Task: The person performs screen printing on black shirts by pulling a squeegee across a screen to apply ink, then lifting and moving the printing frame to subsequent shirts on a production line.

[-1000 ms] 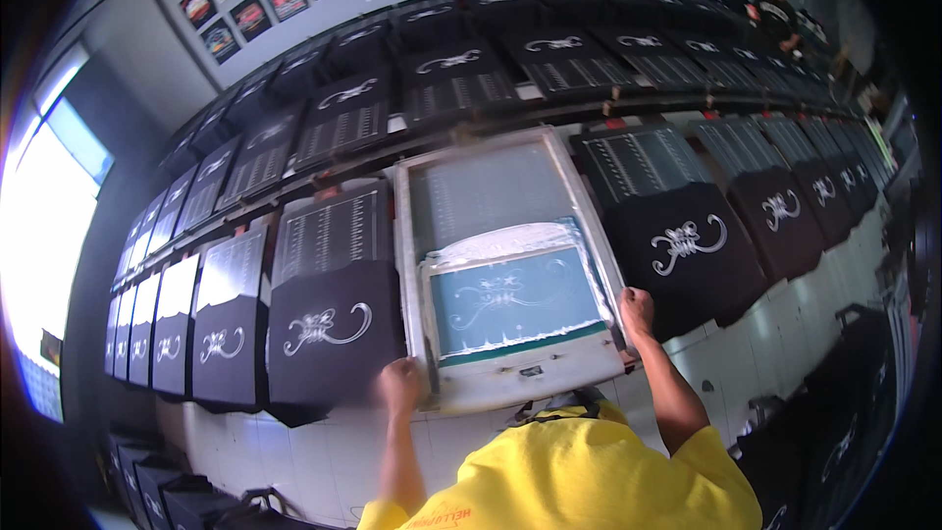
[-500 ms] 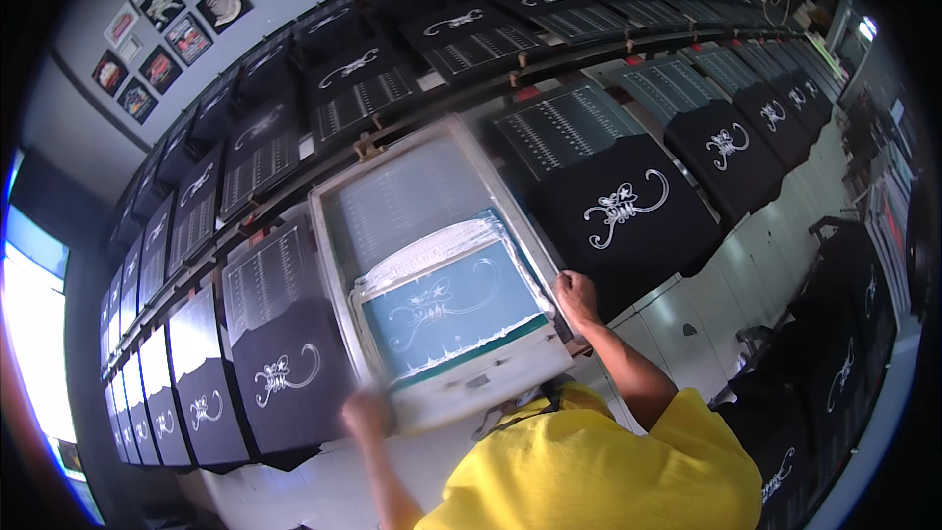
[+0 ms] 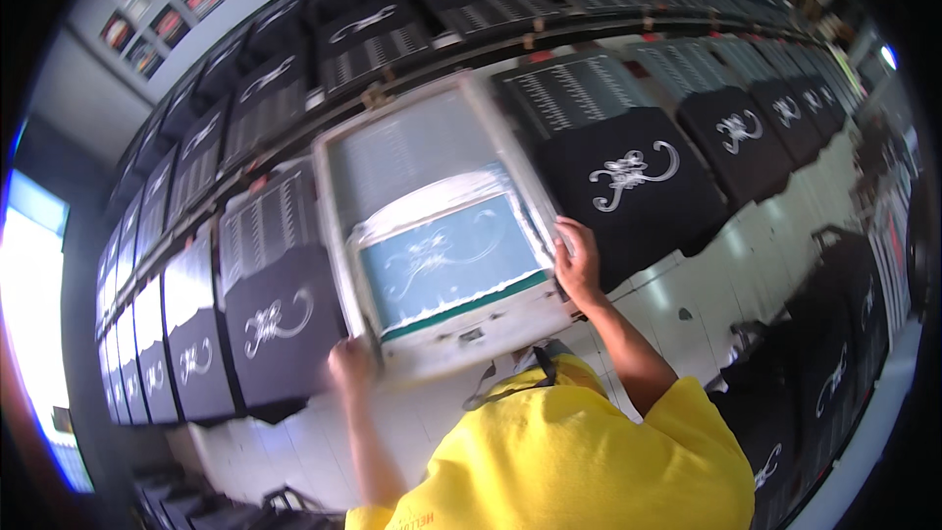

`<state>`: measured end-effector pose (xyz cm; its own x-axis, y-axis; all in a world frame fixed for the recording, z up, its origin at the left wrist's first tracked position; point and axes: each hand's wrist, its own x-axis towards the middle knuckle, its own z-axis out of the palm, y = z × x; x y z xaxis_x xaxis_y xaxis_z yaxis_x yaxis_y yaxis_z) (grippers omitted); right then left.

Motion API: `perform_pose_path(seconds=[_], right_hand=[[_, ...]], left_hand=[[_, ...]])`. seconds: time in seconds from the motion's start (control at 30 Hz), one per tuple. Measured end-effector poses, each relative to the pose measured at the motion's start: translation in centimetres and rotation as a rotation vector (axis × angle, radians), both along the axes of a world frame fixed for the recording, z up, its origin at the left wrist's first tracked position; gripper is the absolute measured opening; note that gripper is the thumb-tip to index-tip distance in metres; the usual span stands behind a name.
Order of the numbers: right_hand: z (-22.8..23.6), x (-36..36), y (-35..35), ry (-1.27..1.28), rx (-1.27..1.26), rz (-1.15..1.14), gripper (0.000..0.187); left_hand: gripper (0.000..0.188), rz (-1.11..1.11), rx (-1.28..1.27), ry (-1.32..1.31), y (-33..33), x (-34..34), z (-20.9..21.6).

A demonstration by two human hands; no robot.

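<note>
Frame between both hands, long side running away from the person

Landmark: wooden frame (image 3: 442,355), sitting in the row between two black cloths. Long axis runs from the person's body outward, far end leaning left. Whether it rests flat or is held slightly up: can't tell.

Left grip (image 3: 350,365) is at the frame's near-left corner, so the frame lies to its right and ahead. Fingers curled but blurred; can't tell if they're closed on the rail. Right grip (image 3: 577,253) is on the frame's right rail, a bit farther up from the near end, fingers bent around the edge, holding it; frame lies to its left. Neither hand clearly nearer; the two flank the near half.

Inside the frame, nearer half: blue panel (image 3: 442,255) with a pale scroll design, white paste (image 3: 432,198) banked along its far side, green strip (image 3: 466,306) along its near side. Right of the frame: black cloth with white scroll print (image 3: 682,221). Left of the frame: matching printed cloth (image 3: 280,363). Near side: yellow shirt (image 3: 579,451) of the person.
</note>
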<state>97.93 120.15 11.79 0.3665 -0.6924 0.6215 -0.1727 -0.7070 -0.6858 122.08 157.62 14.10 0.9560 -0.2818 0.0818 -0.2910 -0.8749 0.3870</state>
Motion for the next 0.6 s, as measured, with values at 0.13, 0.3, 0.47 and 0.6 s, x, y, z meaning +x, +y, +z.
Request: perform_pose_path(seconds=[0.13,0.3,0.47,0.6], right_hand=[[2.5,-1.3,4.6,0.270,-0.026,0.489,0.030],[4.6,-2.1,9.8,0.804,-0.449,0.810,0.073],[5.5,-0.1,9.3,0.876,-0.475,0.783,0.067],[7.5,2.7,10.1,0.858,-0.420,0.642,0.037]], left_hand=[[0.023,-0.103,-0.307,-0.334,0.3,-2.8,2.5],[0.035,-0.415,-0.379,0.937,1.9,-11.1,6.3],[0.045,-0.552,-0.384,1.148,-1.1,-15.0,0.9],[0.043,-0.368,-0.685,1.390,-4.3,-15.8,-2.7]])
